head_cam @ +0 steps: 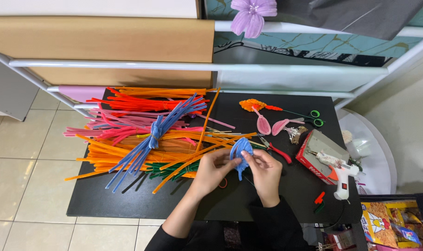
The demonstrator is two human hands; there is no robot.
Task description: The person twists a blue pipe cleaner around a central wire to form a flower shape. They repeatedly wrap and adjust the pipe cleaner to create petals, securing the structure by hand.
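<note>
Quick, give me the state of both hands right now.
Left hand: closed on the blue pipe-cleaner piece, fingers pinching its left side.
Right hand: closed on the same blue piece, fingertips gripping its lower right edge.

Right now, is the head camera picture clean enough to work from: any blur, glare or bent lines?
Head view: evenly lit, soft shadows under the pipe cleaner pile; the blue pipe cleaner piece between left hand and right hand reads sharp; faint sheen on the black table; shelf rails bow from wide-angle distortion.

Red box [313, 160] right on table — yellow snack packets [388, 223] below.
</note>
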